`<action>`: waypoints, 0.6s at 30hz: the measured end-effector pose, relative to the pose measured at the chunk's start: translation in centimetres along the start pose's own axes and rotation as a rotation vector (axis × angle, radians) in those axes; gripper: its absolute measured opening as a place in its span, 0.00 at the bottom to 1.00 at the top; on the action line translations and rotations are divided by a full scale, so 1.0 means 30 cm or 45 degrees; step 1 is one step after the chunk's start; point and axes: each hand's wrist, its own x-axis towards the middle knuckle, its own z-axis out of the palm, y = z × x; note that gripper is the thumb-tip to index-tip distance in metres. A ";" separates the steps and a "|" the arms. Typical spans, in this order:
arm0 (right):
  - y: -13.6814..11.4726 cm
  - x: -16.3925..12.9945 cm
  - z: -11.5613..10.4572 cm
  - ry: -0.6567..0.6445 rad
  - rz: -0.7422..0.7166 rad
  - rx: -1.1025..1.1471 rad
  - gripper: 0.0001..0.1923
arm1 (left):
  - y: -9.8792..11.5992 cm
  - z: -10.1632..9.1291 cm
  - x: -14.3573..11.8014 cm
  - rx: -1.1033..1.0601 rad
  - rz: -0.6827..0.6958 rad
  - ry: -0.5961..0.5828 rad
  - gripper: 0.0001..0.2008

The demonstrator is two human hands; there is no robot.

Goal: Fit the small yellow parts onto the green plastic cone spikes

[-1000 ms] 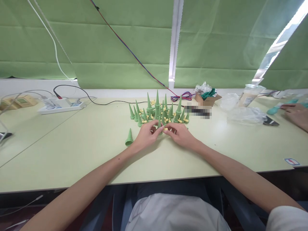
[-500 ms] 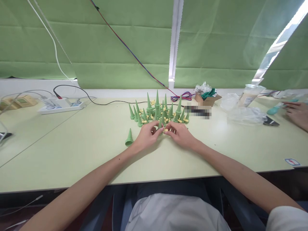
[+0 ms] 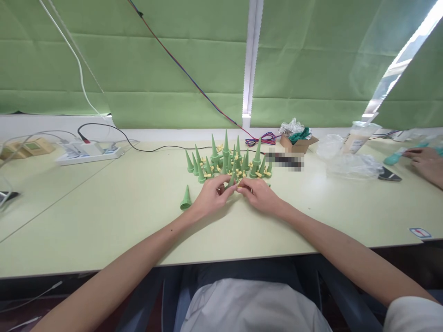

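Between the fingers of my left hand (image 3: pixel 215 193) is a green plastic cone spike (image 3: pixel 232 179), tilted with its tip up and to the right. My right hand (image 3: pixel 258 193) pinches a small yellow valve piece (image 3: pixel 239 186) at the spike's lower end; the fingers partly cover it. Just beyond both hands stands a cluster of green cone spikes (image 3: pixel 226 146), several with yellow valve pieces. One loose green cone (image 3: pixel 186 198) lies on the table left of my left hand, its hollow base facing me.
A white power strip (image 3: pixel 89 154) with cables is at the left. Toward the back right are a cardboard box (image 3: pixel 298 145) with green stuff, a plastic cup (image 3: pixel 358 138), plastic bags (image 3: pixel 356 166) and a phone (image 3: pixel 389 174). A co-worker's hand (image 3: pixel 425 161) holds a teal object at the far right.
The spike in my left hand has tilted from near upright to leaning right. My right fingers have closed further over the yellow piece. The co-worker's hand shifted slightly left.
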 end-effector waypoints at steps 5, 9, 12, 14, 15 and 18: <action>0.006 -0.001 0.004 -0.008 -0.004 -0.036 0.12 | 0.003 -0.005 -0.001 0.005 -0.003 -0.008 0.11; 0.005 0.000 0.006 -0.006 -0.002 -0.033 0.12 | 0.006 -0.007 -0.002 0.009 -0.007 -0.013 0.10; 0.001 0.001 0.005 -0.007 0.020 -0.026 0.12 | 0.007 -0.008 -0.001 0.028 0.009 -0.010 0.10; -0.002 0.003 0.006 -0.001 0.049 -0.017 0.13 | 0.008 -0.013 0.002 0.045 0.030 -0.017 0.10; -0.003 0.004 0.006 0.003 0.063 -0.011 0.13 | 0.009 -0.019 0.004 0.054 0.039 -0.019 0.10; -0.005 0.005 0.008 0.002 0.085 0.002 0.13 | 0.015 -0.059 0.020 0.080 0.034 -0.004 0.10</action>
